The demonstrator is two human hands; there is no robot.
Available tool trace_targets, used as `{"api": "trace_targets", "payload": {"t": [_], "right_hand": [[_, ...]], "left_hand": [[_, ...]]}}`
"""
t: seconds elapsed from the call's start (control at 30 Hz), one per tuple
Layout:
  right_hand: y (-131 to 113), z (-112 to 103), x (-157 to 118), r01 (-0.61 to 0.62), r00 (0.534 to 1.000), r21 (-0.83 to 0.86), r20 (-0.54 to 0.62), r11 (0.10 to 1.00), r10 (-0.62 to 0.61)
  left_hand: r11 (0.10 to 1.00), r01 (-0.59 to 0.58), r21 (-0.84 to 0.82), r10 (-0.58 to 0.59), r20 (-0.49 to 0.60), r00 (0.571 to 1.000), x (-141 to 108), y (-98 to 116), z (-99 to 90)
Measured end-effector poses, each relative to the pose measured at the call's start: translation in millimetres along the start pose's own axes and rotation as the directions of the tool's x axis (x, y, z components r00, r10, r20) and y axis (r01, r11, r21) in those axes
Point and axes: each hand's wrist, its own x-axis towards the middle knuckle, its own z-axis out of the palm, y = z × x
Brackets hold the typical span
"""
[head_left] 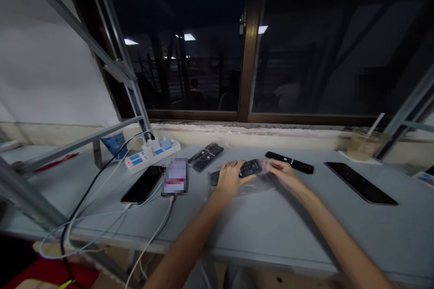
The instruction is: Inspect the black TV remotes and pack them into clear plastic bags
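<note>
A black remote control [250,168] is held above the table, with my left hand [230,178] wrapped round its left part. At its right end, my right hand [283,173] pinches a clear plastic bag [265,167]. More clear plastic hangs below the remote. The end of another dark object [214,178] shows beside my left hand, mostly hidden. Behind my right hand lies a bare black remote [291,162]. To the left, a remote in a clear wrapper [206,156] rests on the table.
A white power strip [152,156] with plugs and cables stands at the back left. Near it lie a black phone [142,185] and a lit phone [175,176]. At right are a black tablet-like slab [361,183] and a drink cup [362,144] with a straw. Metal posts flank the grey table [271,230].
</note>
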Motion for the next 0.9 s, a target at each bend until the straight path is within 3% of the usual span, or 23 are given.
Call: {"api": "trace_targets", "payload": {"t": [0.23,0.33,0.57,0.77,0.9], "right_hand": [[4,-2,2,0.058,0.998,-0.126,0.025,0.990,-0.055],[3,-2,0,0.018,0.998,-0.167,0.056,0.986,-0.009],[-9,5,-3,-0.024,0.995,-0.116,0.098,0.993,0.035],[-15,-3,0,-0.037,0.999,-0.065,-0.022,0.997,0.036],[-13,-13,4,-0.062,0.968,0.065,-0.237,0.996,0.076]], "left_hand": [[0.996,-0.048,0.080,0.047,0.010,0.999,1,-2,1.4],[0.989,-0.067,0.129,0.066,0.012,0.998,1,-2,2.3],[0.968,-0.152,0.198,0.154,0.006,0.988,4,-10,-6.2],[0.969,-0.135,0.209,0.147,-0.043,0.988,11,-25,-16.7],[0.981,-0.084,0.173,0.102,-0.097,0.990,10,-29,-13.2]]}}
